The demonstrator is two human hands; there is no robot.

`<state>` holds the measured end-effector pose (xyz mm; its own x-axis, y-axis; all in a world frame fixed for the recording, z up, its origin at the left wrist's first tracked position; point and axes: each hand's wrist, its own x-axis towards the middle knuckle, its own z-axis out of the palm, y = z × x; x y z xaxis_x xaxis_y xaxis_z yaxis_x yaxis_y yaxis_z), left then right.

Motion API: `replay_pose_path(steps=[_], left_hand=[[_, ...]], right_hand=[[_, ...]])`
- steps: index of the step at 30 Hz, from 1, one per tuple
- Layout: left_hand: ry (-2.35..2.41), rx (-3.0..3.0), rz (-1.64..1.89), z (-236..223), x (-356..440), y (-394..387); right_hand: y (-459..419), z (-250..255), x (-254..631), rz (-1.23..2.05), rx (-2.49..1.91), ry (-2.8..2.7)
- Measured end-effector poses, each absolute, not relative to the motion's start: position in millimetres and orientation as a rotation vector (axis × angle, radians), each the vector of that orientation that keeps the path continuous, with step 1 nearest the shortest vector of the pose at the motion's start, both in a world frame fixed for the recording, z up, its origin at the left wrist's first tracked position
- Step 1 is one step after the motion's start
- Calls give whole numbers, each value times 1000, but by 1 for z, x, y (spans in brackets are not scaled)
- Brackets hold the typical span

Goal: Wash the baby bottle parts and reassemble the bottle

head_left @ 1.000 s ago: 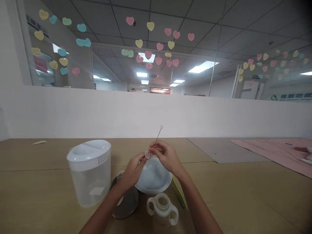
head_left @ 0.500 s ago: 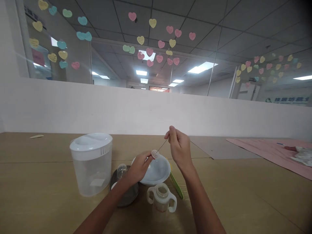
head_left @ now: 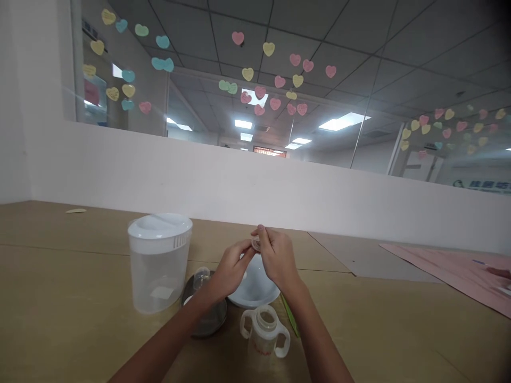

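Observation:
Both my hands meet above a white bowl (head_left: 255, 290). My left hand (head_left: 230, 267) pinches a small clear round part (head_left: 256, 243), and my right hand (head_left: 275, 256) closes on the same part from the right. The thin wire brush seen earlier is hidden behind my right hand, if it is still there. Just below my wrists stands an open two-handled baby bottle (head_left: 264, 332). A clear dome-shaped piece (head_left: 202, 277) rests on a dark round dish (head_left: 205, 314) to the left of the bowl.
A lidded translucent pitcher (head_left: 158, 260) stands to the left on the tan table (head_left: 59, 298). A green stick (head_left: 290, 317) lies right of the bowl. A pink cloth (head_left: 459, 268) covers the far right. A low white wall runs behind the table.
My right hand pulled the thin wire up and away from the small round part, then came back down and closed on that part beside my left hand. The view shifted left.

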<state>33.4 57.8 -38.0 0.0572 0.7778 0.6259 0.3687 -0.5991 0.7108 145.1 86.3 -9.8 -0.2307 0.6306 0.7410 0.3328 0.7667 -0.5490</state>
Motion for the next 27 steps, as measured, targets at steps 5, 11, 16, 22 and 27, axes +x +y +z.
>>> replay_pose_path(steps=[5, 11, 16, 22, 27], left_hand=[[1263, 2029, 1570, -34, 28, 52], [1303, 2150, 1373, -27, 31, 46], [1285, 2241, 1350, -19, 46, 45], [1307, 2272, 1273, -20, 44, 50], [1315, 2194, 1212, -20, 36, 52]], right_hand=[[97, -8, 155, 268, -750, -1825], [106, 7, 194, 587, -721, -1482], [113, 11, 214, 671, -658, -1285], [127, 6, 212, 690, -681, -1224], [128, 4, 203, 775, -675, -1205]])
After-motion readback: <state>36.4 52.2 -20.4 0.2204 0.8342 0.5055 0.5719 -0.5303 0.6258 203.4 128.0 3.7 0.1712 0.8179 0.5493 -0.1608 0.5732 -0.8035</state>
